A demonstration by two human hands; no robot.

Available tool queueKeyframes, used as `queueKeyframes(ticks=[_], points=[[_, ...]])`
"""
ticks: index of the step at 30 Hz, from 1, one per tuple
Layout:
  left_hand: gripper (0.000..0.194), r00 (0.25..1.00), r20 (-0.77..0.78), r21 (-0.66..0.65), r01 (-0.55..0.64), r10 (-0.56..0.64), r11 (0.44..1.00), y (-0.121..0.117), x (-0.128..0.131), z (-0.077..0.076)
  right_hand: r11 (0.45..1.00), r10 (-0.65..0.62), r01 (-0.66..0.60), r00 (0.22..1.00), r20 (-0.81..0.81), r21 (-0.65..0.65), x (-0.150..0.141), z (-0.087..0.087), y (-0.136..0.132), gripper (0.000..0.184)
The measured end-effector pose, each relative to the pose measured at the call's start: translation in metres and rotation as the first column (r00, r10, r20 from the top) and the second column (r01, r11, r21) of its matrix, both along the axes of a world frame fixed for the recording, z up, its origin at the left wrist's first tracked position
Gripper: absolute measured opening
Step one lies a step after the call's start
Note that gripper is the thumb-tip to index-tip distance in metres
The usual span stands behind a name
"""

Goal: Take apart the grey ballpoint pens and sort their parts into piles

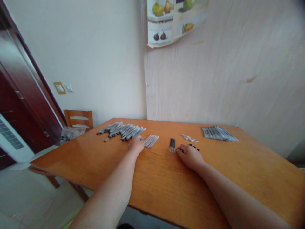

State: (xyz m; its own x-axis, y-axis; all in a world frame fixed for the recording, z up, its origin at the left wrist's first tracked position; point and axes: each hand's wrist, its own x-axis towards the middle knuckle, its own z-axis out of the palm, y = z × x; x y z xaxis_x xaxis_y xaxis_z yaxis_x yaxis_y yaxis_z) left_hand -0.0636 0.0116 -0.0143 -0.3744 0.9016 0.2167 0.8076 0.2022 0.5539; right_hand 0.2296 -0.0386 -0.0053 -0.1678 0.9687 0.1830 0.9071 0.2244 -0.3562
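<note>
Several slim dark rods (172,144) lie between our left hand (136,144) and right hand (190,156)

Nearest us, our bare forearms reach in over the orange-brown desk (152,181). Our right hand rests low over its surface with fingers curled, the tips just beside the dark rods; we cannot tell whether anything is pinched in them. Some small black pieces (195,147) lie just past that hand, partly hidden by it. The dark rods sit side by side in a neat row, pointing roughly away from us, their near ends paler and thinner.

Our left hand is also curled, its fingertips just beside a slanted row of clear tubes (151,141); whether it grasps one, we cannot tell. Beyond the black pieces we see a few small whitish pieces (190,138), loosely scattered.

Farther off to the right, a broad row of pen-like sticks (218,133) lies closely packed. Over to the left, just beyond our left hand, spreads a looser heap of dark-tipped sticks (124,129).

Past the desk stand a wooden chair (78,113) and the pale wall (107,63), where a fruit print (159,28) hangs.
</note>
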Motion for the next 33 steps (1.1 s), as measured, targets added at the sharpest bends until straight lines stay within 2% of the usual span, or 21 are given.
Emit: queueKeyframes(ticks=[3,9,15,23,33], points=[[0.025,1.0,-0.001,0.074,-0.019,0.019,0.997,-0.001,-0.008,0.003,1.0,0.013,-0.013,1.0,-0.014,-0.007,0.001,-0.001,0.001,0.03],[0.028,0.973,-0.039,0.223,-0.215,0.229,0.951,-0.014,-0.024,0.019,1.0,0.027,-0.027,0.999,-0.03,-0.007,0.002,-0.002,0.002,0.03],[0.032,0.91,-0.016,0.197,-0.403,0.414,0.894,-0.022,-0.028,0.02,0.999,0.036,-0.037,0.999,-0.035,-0.009,0.004,-0.002,0.002,0.029],[0.033,0.909,-0.002,0.098,-0.415,0.418,0.904,-0.02,-0.03,0.019,0.999,0.042,-0.042,0.999,-0.032,0.005,0.004,-0.002,0.0,0.028],[0.031,0.906,-0.005,0.077,-0.422,0.423,0.904,-0.018,-0.033,0.015,0.999,0.045,-0.045,0.999,-0.031,-0.002,0.005,-0.002,0.001,0.027]])
